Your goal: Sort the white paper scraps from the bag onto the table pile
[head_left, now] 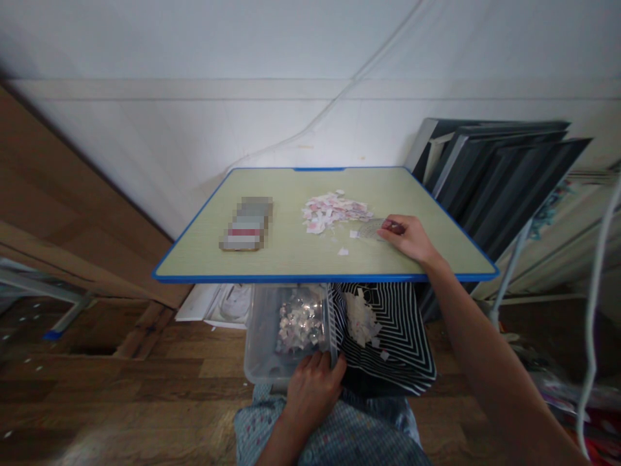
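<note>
My right hand (406, 238) is closed, pinching a thin, grey, see-through patterned piece (370, 228) low over the folding table (204, 259). Something dark reddish-brown shows at its fingers; the exact kind of tool is unclear. Just left of that piece lies a loose pile of small white and pink paper scraps (334, 210), with a few strays in front. Below the table's front edge, my left hand (314, 385) is curled over the near rim of a clear plastic bin (259, 349), beside the striped bag (402, 336). Shiny small pieces (301, 323) fill part of the bin.
A phone-like object (246, 225), blurred out, lies on the table's left side. More paper scraps (361, 320) sit in the striped bag. Dark flat panels (499, 168) lean at the right against the wall. Cardboard (72, 181) stands at left; a white cable (594, 310) hangs right.
</note>
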`<state>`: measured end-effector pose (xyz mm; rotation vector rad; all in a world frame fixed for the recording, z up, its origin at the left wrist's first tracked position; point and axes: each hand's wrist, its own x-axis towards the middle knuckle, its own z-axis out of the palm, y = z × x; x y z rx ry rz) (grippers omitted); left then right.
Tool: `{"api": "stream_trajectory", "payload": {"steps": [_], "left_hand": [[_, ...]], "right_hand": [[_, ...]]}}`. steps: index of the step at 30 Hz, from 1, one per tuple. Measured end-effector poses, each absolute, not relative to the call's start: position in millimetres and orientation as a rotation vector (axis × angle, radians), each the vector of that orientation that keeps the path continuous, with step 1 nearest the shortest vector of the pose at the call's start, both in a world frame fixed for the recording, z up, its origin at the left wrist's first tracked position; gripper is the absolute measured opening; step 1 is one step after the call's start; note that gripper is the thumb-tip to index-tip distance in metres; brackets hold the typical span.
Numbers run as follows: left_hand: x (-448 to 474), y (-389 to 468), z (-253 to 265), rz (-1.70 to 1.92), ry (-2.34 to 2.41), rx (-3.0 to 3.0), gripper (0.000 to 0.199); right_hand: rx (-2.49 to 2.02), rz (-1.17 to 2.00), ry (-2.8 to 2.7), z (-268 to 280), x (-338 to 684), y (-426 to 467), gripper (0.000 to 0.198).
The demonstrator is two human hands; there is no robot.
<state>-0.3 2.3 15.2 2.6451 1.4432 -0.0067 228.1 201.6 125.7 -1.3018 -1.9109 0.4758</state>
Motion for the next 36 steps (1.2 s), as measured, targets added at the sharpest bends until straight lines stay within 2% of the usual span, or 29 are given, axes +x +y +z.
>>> {"api": "stream_trajectory", "payload": {"steps": [10, 17, 36], "left_hand": [[-1.2, 4.2, 14.2, -0.01, 1.439, 2.637, 0.039], [-1.8, 1.9, 12.9, 0.004, 1.433, 2.648, 0.04], [-1.5, 2.4, 10.3, 0.041, 1.438, 2.662, 0.038]], "right_hand": [[-1.318, 0.472, -1.898, 131.7, 230.8, 202.2, 0.017], [-1.312, 0.6, -1.909, 134.2, 230.9, 199.3, 0.019], [-1.317, 0.555, -1.917, 134.4, 234.2, 197.8, 0.018]]}}
